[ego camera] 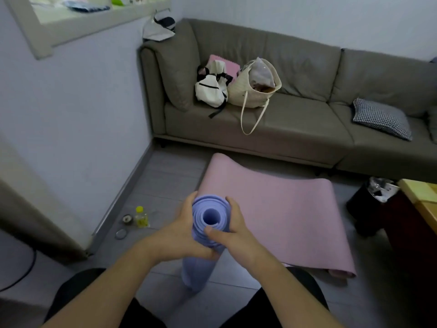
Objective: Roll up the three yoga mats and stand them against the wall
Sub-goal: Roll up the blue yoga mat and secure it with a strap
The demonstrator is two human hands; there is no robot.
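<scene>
Purple mat (208, 223), rolled tight, stands upright on the grey floor (160, 185) btwn the person's knees, spiral end facing up. Both hands clamp it near the top: left hand (179, 235) wraps the left side w/ fingers curled round the back, right hand (233, 229) grips the right side, thumb pressed across the front edge of the roll. Just behind it a pink mat (276, 214) lies flat on the floor, unrolled, near end curling a bit by the right knee; far end reaches close to the sofa (295, 129). No third mat in view. Sofa is grey-green, L-shaped, filling the far wall and right side. On its seat: white backpack (210, 91) w/ black straps, touching a cream tote (255, 86) stuffed w/ plastic bags, a pink cushion (222, 65) behind them, checked pillow (382, 118) further right. Another bag (159, 28) sits on the sofa's corner. Left wall (82, 114) is bare and pale; at its base a small bottle (141, 217) w/ yellow cap, a round tin (127, 219) and a ring-shaped lid (121, 233). Right of the pink mat: black bin (369, 207) w/ a liner, next to a wooden table (421, 200) corner. Bottle label too small to read; no other writing legible.
</scene>
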